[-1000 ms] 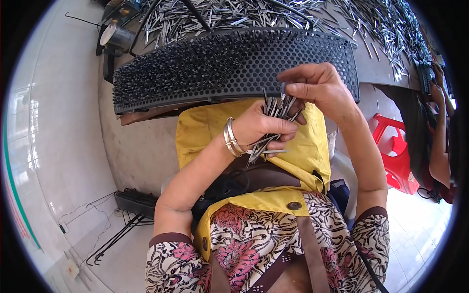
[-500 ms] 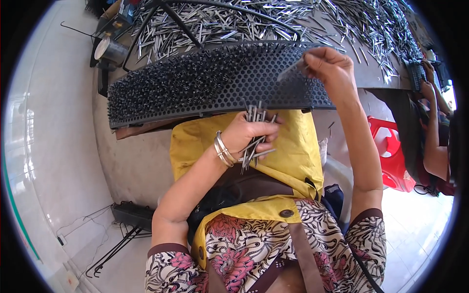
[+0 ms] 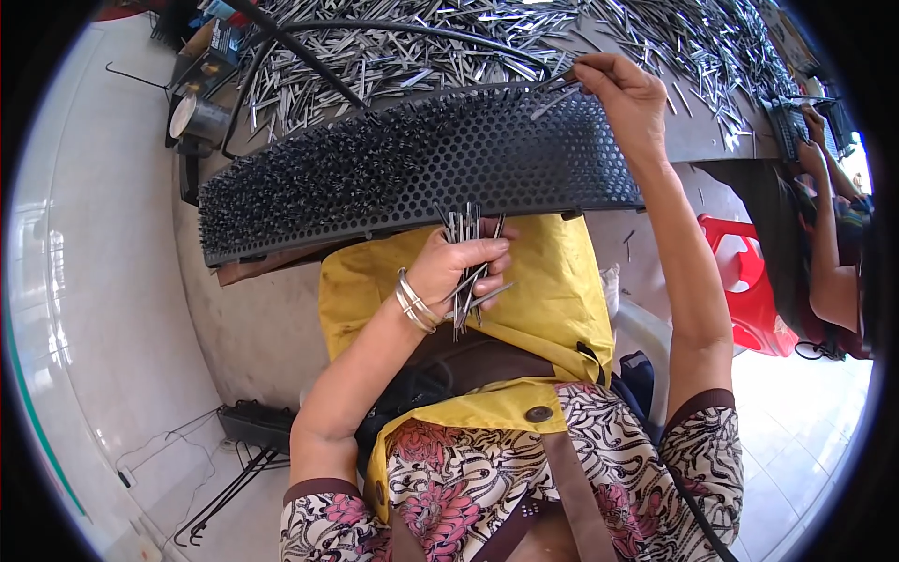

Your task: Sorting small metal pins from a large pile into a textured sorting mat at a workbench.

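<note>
A bundle of thin grey metal strips [image 3: 463, 309] is clasped in my left hand [image 3: 438, 272], which is closed around its middle just below the near edge of a long black perforated panel [image 3: 506, 150]. The strip ends fan out above and below my fingers. At the panel's far right edge, my right hand [image 3: 637, 103] pinches a thin metal strip [image 3: 554, 101] that points left over the holes; motion smears it a little. Short dark pieces stand densely in the holes on the panel's left part [image 3: 309, 169]. Holes in the middle and right show bare.
Behind the panel, a large heap of loose metal strips [image 3: 403, 66] covers the table. A black bent frame [image 3: 323, 61] rises over it. A metal can [image 3: 198, 119] stands at left. At right are a red plastic stool [image 3: 740, 281] and another person's arm [image 3: 824, 234].
My right hand has moved up toward the panel's far edge, and its strip has swung away from the panel's middle. My left hand still grips the bundle. The whole view has shifted slightly.
</note>
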